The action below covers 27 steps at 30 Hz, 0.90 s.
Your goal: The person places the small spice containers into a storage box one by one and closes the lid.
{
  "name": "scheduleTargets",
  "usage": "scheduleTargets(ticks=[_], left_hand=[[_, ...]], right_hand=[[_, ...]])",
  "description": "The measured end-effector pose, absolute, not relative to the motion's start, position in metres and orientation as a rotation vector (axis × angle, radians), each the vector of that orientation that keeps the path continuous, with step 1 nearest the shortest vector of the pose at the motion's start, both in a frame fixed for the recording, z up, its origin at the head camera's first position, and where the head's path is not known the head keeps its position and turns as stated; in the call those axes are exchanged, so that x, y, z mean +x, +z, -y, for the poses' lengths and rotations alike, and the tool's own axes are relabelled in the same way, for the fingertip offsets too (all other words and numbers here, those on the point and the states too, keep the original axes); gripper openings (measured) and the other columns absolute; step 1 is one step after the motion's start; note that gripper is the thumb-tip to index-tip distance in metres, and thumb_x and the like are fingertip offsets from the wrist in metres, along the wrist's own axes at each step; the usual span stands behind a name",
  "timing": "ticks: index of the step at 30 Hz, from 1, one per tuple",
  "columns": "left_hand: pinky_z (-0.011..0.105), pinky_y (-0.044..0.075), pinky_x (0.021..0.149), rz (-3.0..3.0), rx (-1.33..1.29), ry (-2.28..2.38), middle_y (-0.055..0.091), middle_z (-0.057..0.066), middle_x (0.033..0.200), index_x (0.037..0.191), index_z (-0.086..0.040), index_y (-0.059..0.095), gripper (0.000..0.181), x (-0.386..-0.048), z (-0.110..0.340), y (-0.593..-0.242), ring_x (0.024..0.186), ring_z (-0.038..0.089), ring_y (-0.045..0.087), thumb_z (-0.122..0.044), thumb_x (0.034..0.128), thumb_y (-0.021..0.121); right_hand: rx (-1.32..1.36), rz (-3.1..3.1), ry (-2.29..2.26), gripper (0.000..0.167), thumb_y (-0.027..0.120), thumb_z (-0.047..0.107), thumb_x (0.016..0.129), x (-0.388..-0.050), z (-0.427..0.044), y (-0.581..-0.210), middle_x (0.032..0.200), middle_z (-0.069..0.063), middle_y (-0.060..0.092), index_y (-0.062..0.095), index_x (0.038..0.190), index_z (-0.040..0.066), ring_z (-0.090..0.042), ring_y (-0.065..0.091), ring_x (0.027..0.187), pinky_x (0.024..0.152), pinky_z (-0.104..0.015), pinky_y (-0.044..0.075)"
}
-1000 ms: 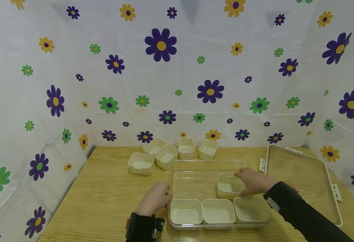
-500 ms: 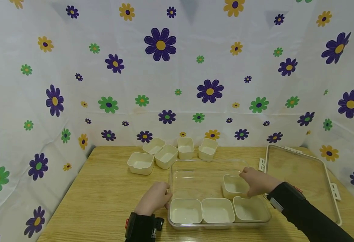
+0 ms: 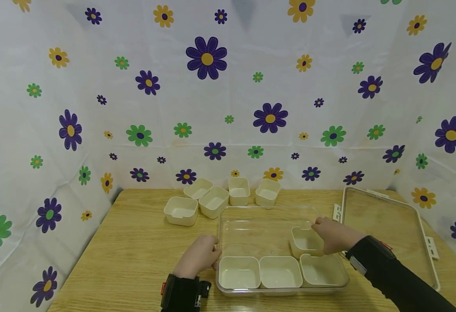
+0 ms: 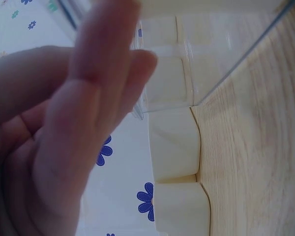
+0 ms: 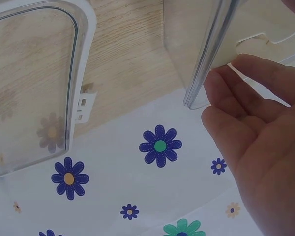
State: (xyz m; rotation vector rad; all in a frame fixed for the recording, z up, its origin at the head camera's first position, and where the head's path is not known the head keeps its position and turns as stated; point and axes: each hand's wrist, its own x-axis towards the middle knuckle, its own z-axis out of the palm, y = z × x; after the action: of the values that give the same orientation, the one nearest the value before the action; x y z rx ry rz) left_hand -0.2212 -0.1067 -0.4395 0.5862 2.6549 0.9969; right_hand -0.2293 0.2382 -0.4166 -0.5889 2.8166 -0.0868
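A right hand (image 3: 337, 236) pinches one cream cup (image 3: 302, 243) by its right side, inside a clear box (image 3: 247, 240).

The pinched cup sits just behind the near row, toward the box's right wall; whether it rests on the bottom I can't tell. The left hand (image 3: 198, 256) is at the left wall, fingers bent, probably to steady the box, though whether it grips is unclear. Nine cups show: the one pinched, three in the near row (image 3: 281, 272), packed side by side, likely to save room, and five spare cups (image 3: 214, 201) loosely grouped behind the box on the desk (image 3: 134, 242), seemingly kept within reach. There is one box and one lid (image 3: 384, 229), laid to the right, presumably so the top stays uncovered.
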Motion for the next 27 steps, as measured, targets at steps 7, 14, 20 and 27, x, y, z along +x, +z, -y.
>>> scheduleTargets(ticks=[7, 14, 20, 27], left_hand=[[0.022, 0.031, 0.040, -2.652, 0.588, 0.995, 0.050, 0.000, 0.049, 0.070, -0.004, 0.052, 0.015, -0.2218, 0.1066, -0.4401, 0.042, 0.009, 0.048, -0.002, 0.0851, 0.052], [0.023, 0.030, 0.041, -2.651, 0.573, 0.991, 0.050, 0.000, 0.049, 0.070, -0.004, 0.051, 0.015, -0.2217, 0.1065, -0.4400, 0.042, 0.009, 0.046, -0.003, 0.0857, 0.052], [0.022, 0.030, 0.040, -2.652, 0.587, 1.003, 0.050, 0.000, 0.049, 0.068, -0.004, 0.050, 0.017, -0.2208, 0.1065, -0.4396, 0.042, 0.009, 0.048, -0.001, 0.0845, 0.052], [0.022, 0.030, 0.040, -2.659, 0.626, 0.993, 0.050, -0.002, 0.047, 0.065, -0.005, 0.048, 0.019, -0.2207, 0.1071, -0.4383, 0.040, 0.007, 0.045, 0.000, 0.0832, 0.051]], right_hand=[[-0.570, -2.802, -0.098, 0.053, 0.070, -0.004, 0.062, -0.2275, -0.2367, -0.4150, 0.099, -0.020, 0.051, 0.051, 0.111, -0.013, -0.034, 0.050, 0.088, 0.077, -0.046, 0.043], [-0.579, -2.802, -0.103, 0.052, 0.069, -0.006, 0.063, -0.2258, -0.2364, -0.4149, 0.099, -0.020, 0.051, 0.051, 0.111, -0.013, -0.036, 0.049, 0.091, 0.079, -0.048, 0.041], [-0.606, -2.817, -0.093, 0.050, 0.068, -0.007, 0.063, -0.2235, -0.2380, -0.4169, 0.099, -0.020, 0.051, 0.051, 0.111, -0.013, -0.035, 0.050, 0.090, 0.079, -0.047, 0.042], [-0.628, -2.821, -0.095, 0.051, 0.068, -0.008, 0.063, -0.2217, -0.2383, -0.4171, 0.098, -0.020, 0.051, 0.051, 0.110, -0.014, -0.036, 0.050, 0.090, 0.079, -0.047, 0.042]])
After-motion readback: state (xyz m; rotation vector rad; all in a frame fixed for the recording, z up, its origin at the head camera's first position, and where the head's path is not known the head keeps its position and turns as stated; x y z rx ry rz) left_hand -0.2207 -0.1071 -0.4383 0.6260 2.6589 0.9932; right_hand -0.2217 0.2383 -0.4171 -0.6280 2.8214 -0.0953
